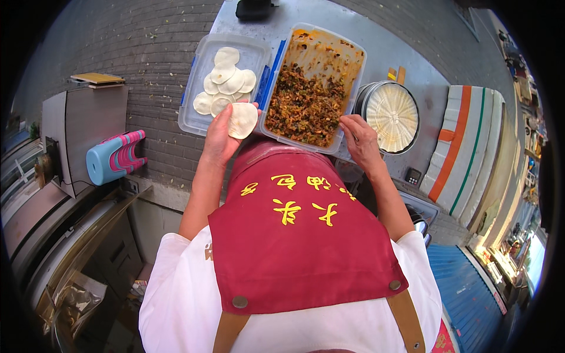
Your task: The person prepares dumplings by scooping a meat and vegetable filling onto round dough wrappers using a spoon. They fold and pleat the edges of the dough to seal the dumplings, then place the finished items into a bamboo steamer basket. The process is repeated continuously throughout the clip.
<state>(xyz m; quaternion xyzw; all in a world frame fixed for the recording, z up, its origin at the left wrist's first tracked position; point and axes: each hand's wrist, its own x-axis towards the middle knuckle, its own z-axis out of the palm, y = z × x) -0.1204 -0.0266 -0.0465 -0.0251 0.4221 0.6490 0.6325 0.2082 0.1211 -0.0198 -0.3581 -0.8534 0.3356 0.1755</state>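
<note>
My left hand (220, 137) holds a round dough wrapper (243, 120), which lies across its fingers with the thumb on the near side. Just beyond it, more pale wrappers (231, 82) overlap in a shallow clear plastic tray (260, 44). To the right stands a clear plastic tub (363, 55) with chopped, reddish-brown filling (304, 103) heaped toward its near end; orange smears coat the far end. My right hand (359, 137) is at the tub's right rim, fingertips drawn together. Whether anything thin is between those fingers cannot be made out.
Right of the tub, a woven round mat (393, 117) sits in stacked round metal pans. A black object (254, 9) lies at the metal table's (397, 57) far edge. A small timer (413, 176) and a white striped quilted cover (461, 150) are farther right. Stacked plastic stools (115, 156) stand left.
</note>
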